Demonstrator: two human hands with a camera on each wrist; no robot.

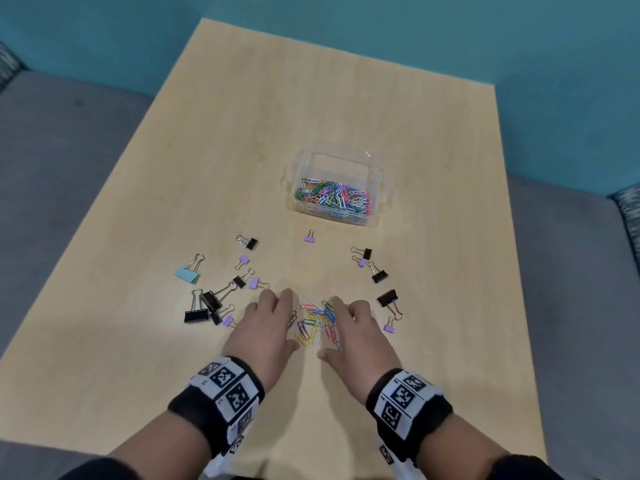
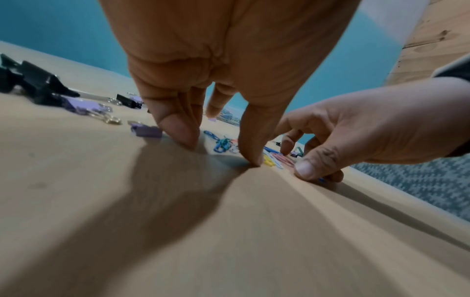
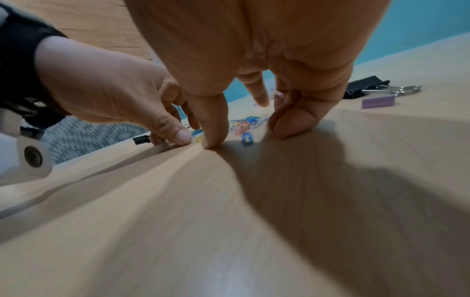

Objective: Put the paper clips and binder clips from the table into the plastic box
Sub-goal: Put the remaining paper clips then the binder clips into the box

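Head view: the plastic box (image 1: 375, 174) was partly filled with paper clips. Nearer than the box, a loose pile of paper clips (image 1: 317, 320) was hemmed by the left hand (image 1: 266, 327) and right hand (image 1: 356, 332), fingers spread on the counter (image 1: 242, 133), gripping nothing. Around that pile, binder clips (image 1: 207, 303) were left ungathered.

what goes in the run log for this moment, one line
left hand: fingertips on table | right hand: same | paper clips: corralled between | plastic box: partly filled | binder clips: untouched
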